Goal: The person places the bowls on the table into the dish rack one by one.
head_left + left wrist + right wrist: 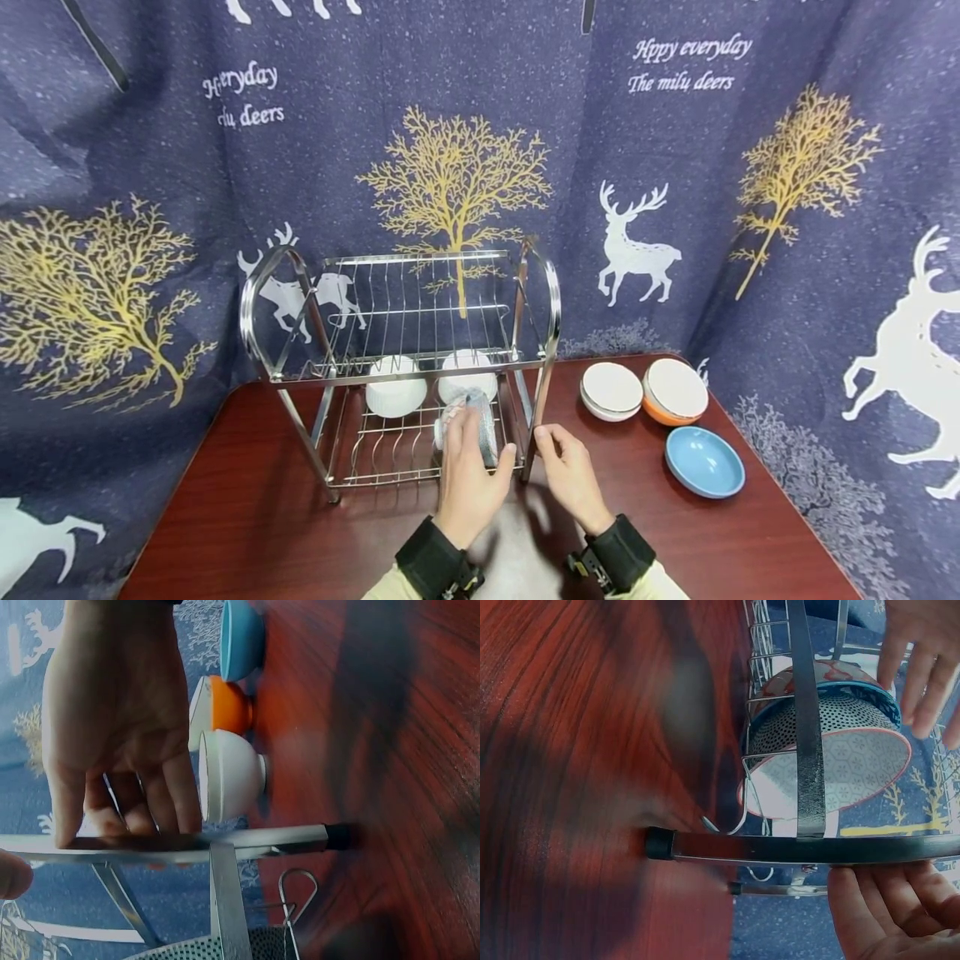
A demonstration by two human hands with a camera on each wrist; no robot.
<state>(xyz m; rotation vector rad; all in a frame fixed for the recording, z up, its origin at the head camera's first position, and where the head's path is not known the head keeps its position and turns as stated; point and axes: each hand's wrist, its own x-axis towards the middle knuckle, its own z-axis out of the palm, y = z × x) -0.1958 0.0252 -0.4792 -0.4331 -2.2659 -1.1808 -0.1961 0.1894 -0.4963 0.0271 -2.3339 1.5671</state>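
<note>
A two-tier metal dish rack (420,377) stands on the table. My right hand (572,479) grips its front right post, the thumb on one side and the fingers behind, as the left wrist view shows. My left hand (474,487) is in front of the lower tier with fingers extended, overlapping a grey-blue patterned bowl (486,429) in the head view. In the right wrist view a pink-rimmed bowl (862,769) with a floral pattern tilts beside a dotted bowl (825,720). The fingers of my left hand are apart from the post there. Two white bowls (395,387) stand farther back on the lower tier.
Right of the rack, a white bowl (612,387), an orange bowl (663,412) with a white bowl (678,387) in it, and a shallow blue bowl (705,462) sit on the reddish table (232,500). A dark blue curtain (480,75) hangs behind.
</note>
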